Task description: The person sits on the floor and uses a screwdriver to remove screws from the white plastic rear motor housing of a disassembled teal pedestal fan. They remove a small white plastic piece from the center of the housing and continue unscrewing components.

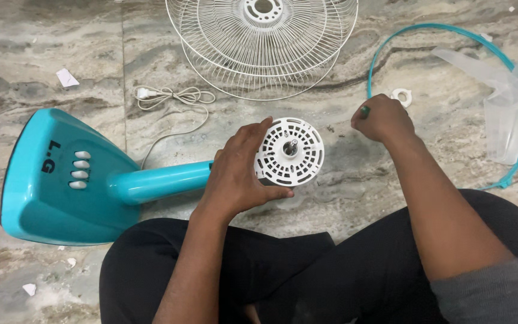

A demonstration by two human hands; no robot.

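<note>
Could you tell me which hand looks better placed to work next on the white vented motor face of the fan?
Probably the right hand: it is free of the fan and closed on a small green-tipped tool, just beside the motor face. The left hand is occupied, gripping the motor housing and steadying it.

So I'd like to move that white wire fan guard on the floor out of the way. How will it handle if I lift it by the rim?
The wire fan guard is thin open wire, so probably light for its size. The dished shape and ring of spokes suggest fair stiffness, though single wires may bend if squeezed. Being round, it might roll if set on edge; lying flat on the marble floor, it should slide easily.
</note>
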